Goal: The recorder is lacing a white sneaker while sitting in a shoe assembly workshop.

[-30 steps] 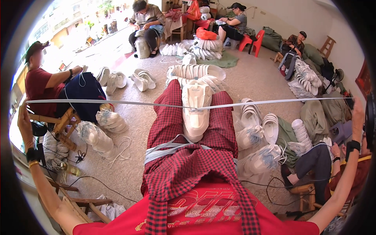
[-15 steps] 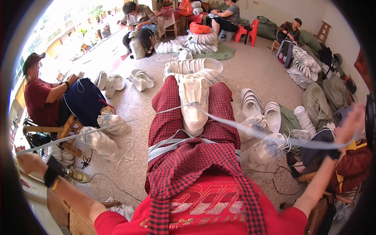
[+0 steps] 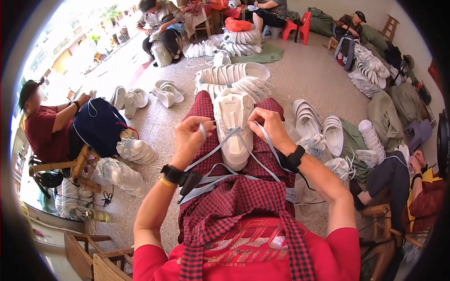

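A white sneaker (image 3: 234, 157) rests between my thighs, toe toward me, on a red-and-black checked apron (image 3: 234, 196). A pale grey-blue shoelace (image 3: 216, 149) passes through holes low on its front, and its two lengths spread to either side. My left hand (image 3: 188, 140), left of the shoe, is closed in a pinch on one length of lace. Beside the shoe's right edge, my right hand (image 3: 272, 126) pinches the other length, which loops over the fingers. More grey-blue laces (image 3: 208, 177) lie across my lap. The lace ends are too small to make out.
Stacked white shoe uppers (image 3: 225, 74) stand just beyond my knees, with more bundles (image 3: 119, 173) left and loose shoes (image 3: 333, 133) right. Co-workers sit around: one in dark red (image 3: 49, 119) at left, others at the back, one close at right. A wooden stool (image 3: 86, 253) stands lower left.
Both hands have come inward from far out at the sides to close by the shoe. The lace, stretched wide before, now hangs slack over my lap.
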`<act>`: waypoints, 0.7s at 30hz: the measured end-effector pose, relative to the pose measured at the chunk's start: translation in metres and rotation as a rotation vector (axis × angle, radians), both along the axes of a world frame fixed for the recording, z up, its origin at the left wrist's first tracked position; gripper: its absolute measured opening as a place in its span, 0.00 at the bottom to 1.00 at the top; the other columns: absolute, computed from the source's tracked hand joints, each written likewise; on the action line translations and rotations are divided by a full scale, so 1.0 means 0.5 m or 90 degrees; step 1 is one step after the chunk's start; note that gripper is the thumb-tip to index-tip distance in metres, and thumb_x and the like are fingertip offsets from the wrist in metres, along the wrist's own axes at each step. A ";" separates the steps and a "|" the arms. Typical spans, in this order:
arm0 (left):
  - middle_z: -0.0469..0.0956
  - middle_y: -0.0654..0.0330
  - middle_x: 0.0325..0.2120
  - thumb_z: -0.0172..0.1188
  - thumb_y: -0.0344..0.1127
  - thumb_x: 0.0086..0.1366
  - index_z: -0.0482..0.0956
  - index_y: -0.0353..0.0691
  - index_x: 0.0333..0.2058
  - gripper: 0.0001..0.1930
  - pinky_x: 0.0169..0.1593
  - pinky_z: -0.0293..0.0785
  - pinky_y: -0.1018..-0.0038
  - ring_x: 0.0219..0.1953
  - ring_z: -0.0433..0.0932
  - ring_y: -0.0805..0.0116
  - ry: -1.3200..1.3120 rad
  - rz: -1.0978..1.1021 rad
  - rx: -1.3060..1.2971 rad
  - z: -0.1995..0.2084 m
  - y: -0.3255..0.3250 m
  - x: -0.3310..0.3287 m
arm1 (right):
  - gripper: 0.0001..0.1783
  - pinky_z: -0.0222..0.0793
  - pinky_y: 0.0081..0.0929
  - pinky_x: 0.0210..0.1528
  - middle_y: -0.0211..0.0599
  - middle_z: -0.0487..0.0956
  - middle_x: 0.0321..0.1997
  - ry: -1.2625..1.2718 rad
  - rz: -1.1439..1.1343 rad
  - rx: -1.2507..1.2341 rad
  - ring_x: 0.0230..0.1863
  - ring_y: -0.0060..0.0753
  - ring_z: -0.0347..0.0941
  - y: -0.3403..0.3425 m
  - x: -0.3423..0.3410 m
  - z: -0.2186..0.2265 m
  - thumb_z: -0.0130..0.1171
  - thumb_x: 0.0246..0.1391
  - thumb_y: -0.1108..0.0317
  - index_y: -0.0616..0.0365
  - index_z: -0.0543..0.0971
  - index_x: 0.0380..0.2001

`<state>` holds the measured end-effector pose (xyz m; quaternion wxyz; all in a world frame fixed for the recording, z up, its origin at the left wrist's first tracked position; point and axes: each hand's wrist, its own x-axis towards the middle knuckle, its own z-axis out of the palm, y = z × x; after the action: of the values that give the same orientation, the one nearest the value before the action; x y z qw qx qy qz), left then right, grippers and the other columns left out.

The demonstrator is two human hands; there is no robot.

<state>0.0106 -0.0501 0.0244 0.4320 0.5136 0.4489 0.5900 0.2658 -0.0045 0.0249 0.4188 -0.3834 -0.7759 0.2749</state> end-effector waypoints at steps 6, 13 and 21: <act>0.82 0.60 0.27 0.62 0.27 0.63 0.80 0.31 0.34 0.05 0.34 0.76 0.80 0.28 0.78 0.78 0.121 -0.023 -0.015 -0.039 0.029 0.034 | 0.05 0.73 0.27 0.34 0.42 0.79 0.25 0.026 0.017 0.092 0.29 0.33 0.79 0.001 -0.007 0.010 0.61 0.47 0.78 0.63 0.76 0.29; 0.82 0.59 0.27 0.62 0.27 0.63 0.79 0.30 0.34 0.05 0.34 0.76 0.80 0.28 0.79 0.78 0.119 0.003 -0.022 -0.057 0.023 0.035 | 0.05 0.73 0.27 0.35 0.42 0.79 0.26 0.040 -0.023 0.097 0.29 0.36 0.79 -0.005 -0.012 0.006 0.60 0.46 0.80 0.63 0.75 0.28; 0.81 0.63 0.23 0.64 0.28 0.60 0.79 0.32 0.32 0.05 0.31 0.74 0.81 0.26 0.78 0.80 0.154 0.038 0.002 -0.065 0.019 0.036 | 0.06 0.71 0.32 0.32 0.40 0.76 0.24 -0.099 0.009 0.252 0.28 0.39 0.76 -0.007 -0.033 0.022 0.59 0.43 0.79 0.61 0.74 0.28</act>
<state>0.0285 -0.0405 -0.0080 0.3563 0.5681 0.5115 0.5372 0.2495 -0.0079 0.0357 0.4226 -0.3083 -0.8475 0.0899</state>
